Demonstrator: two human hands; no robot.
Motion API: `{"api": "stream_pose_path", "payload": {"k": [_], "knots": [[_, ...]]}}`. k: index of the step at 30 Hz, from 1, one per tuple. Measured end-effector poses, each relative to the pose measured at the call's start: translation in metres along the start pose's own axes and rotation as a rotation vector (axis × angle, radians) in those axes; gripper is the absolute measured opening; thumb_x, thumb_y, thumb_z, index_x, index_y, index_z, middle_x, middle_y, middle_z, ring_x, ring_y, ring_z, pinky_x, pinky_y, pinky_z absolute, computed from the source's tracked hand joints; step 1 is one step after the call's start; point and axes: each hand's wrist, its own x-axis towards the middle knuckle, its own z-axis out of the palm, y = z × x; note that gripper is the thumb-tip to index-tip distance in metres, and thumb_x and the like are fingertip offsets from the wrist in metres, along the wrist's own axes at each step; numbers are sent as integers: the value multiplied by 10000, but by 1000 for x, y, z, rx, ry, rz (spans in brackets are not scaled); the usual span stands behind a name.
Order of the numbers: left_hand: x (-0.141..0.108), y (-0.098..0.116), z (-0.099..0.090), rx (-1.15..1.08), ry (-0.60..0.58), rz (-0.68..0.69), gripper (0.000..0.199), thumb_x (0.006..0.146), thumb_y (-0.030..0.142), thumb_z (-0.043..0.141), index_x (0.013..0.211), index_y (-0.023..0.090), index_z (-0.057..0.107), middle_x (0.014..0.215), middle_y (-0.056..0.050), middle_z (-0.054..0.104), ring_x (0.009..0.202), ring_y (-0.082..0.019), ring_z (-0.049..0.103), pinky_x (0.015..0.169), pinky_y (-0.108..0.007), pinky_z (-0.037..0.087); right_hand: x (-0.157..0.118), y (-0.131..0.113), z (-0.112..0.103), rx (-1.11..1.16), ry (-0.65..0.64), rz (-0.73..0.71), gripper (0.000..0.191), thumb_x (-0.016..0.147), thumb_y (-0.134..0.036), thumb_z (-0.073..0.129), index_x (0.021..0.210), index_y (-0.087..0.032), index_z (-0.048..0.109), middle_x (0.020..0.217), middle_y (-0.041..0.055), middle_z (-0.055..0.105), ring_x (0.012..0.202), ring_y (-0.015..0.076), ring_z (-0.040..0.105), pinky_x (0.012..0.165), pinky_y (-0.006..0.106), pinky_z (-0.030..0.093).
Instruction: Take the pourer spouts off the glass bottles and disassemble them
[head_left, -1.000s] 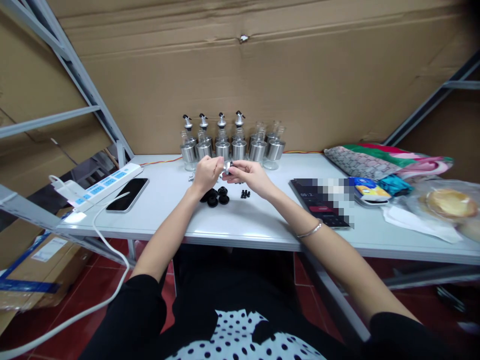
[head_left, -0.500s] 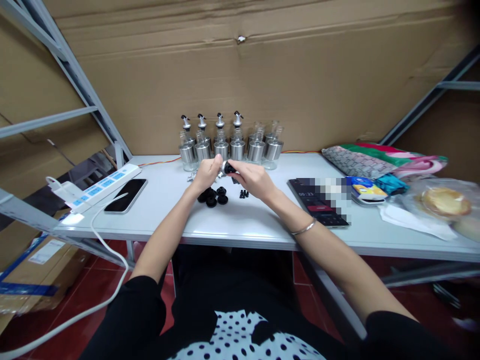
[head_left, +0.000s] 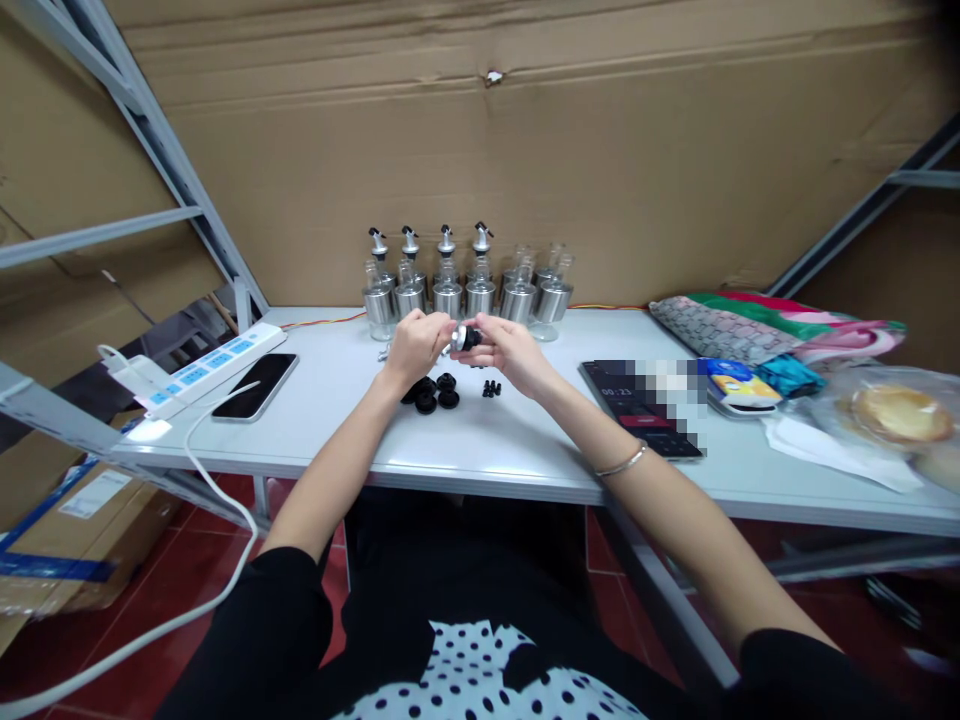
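Note:
Above the table, both my hands meet at a bottle pour spout (head_left: 459, 337) with a silver top and a black stopper end. My left hand (head_left: 417, 345) is closed at its silver end, fingers curled. The fingers of my right hand (head_left: 514, 352) close round the black end from the right. Below my left hand lie several black ridged stoppers (head_left: 426, 400), and right of them a small group of tiny black pieces (head_left: 491, 388). Small silver parts (head_left: 384, 354) are partly hidden behind my left hand.
Glass bottles (head_left: 480, 295) with steel sleeves stand in rows at the back; several back-row ones carry pour spouts. At left are a power strip (head_left: 217, 368) and a phone (head_left: 255, 387). Another phone (head_left: 637, 415), a snack packet (head_left: 739, 383) and bagged bread (head_left: 904, 413) lie right.
My right hand's fingers have opened out and shifted slightly right, showing more of the pour spout's silver top. The view has shifted slightly; the bottles and loose parts stay put.

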Motion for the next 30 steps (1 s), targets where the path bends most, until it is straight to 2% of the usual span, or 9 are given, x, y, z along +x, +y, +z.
{"api": "stream_pose_path", "payload": {"k": [2,4,7,10,13,18,21,25,30], "knots": [[0,-1,-1,46,4,44,556,968,494,94,599,196,385,546,4,445,502,-126,348,606,-302,295,-2,-4,-1,76,-62,105,372,768,-489,663,878,-135,633,779,102,720,745,201,714,775,354,597],[0,-2,-1,68,6,61,550,973,480,93,608,195,390,553,5,447,507,-126,351,604,-299,295,-4,-8,-1,118,-83,139,327,725,-422,730,846,-129,651,755,97,723,748,194,713,787,334,591],[0,-3,-1,68,9,42,552,975,474,79,608,194,382,549,11,449,503,-120,359,598,-290,301,-5,-8,-3,119,-70,104,327,651,-380,792,813,-135,649,739,65,720,728,172,709,782,307,586],[-1,-2,0,52,14,7,558,972,484,67,599,197,368,533,10,452,494,-121,373,590,-290,308,-2,-5,-4,86,-53,34,366,603,-372,814,828,-156,623,742,33,714,706,170,704,776,345,586],[0,-2,1,31,13,-41,583,962,513,52,589,200,374,520,2,465,488,-127,404,582,-295,317,-1,-1,-4,-27,-29,-97,364,610,-346,799,869,-180,602,792,22,709,738,178,697,775,378,582],[0,-4,4,-31,10,-160,647,933,583,38,554,200,397,492,-9,462,468,-134,430,542,-292,309,-4,0,-4,-506,55,-525,195,729,-218,690,914,-195,630,924,42,694,853,183,667,842,363,550],[1,-4,4,-85,-17,-198,660,928,596,45,541,197,398,481,-5,450,462,-127,434,527,-283,304,-5,1,-5,-716,62,-710,134,783,-181,628,916,-203,634,1002,62,688,950,206,646,867,376,530],[1,-2,3,-63,13,-193,648,923,604,39,562,198,392,501,-6,459,480,-128,431,548,-284,324,-4,2,-6,-855,65,-842,112,821,-153,581,909,-210,623,1050,78,671,1007,211,623,902,392,499],[-2,-5,3,-49,66,-201,628,923,606,51,597,203,406,542,-16,481,532,-142,459,593,-284,371,-3,1,-5,-883,72,-914,108,842,-151,555,914,-209,612,1037,84,649,993,198,610,876,368,496]]}}
